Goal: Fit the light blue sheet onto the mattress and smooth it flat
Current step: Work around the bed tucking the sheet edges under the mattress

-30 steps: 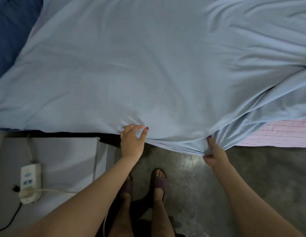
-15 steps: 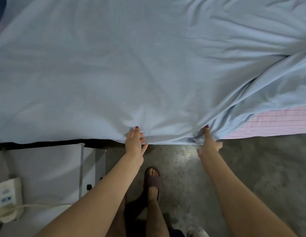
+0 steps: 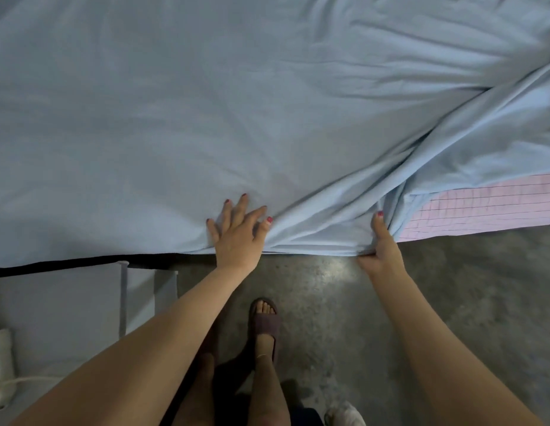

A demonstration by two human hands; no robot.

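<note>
A: Where is the sheet (image 3: 237, 103)?

B: The light blue sheet covers nearly the whole upper part of the frame, spread over the mattress (image 3: 482, 207). It lies fairly flat on the left and in the middle. On the right it bunches into long folds that run from the upper right corner down toward the near edge.

A: And the hands?

B: The left hand (image 3: 237, 232) lies flat on the sheet at the near edge, low in the centre, with its fingers spread and straight, pressing the cloth. The right hand (image 3: 379, 244) is further right along the same edge. Its fingers curl round a gathered bunch of the sheet and hold it where the folds meet.

A: Is the mattress covered all the way?

B: No. At the right side of the frame, just beside the right hand, a strip of the mattress shows bare: pink with thin dark lines in a grid. The sheet's edge lies above it there.

A: What else is around?

B: Below the bed is a grey concrete floor (image 3: 452, 302). The person's foot in a dark slipper (image 3: 264, 327) stands on it, bottom centre, between the two forearms. In the lower left is a pale grey piece of furniture (image 3: 68, 302), pushed close against the bed with a dark gap along its far side. At the left edge of the frame a white power strip (image 3: 0, 364) with a white cable lies on it, partly cut off. A white shoe (image 3: 344, 415) shows at the bottom edge, right of centre.
</note>
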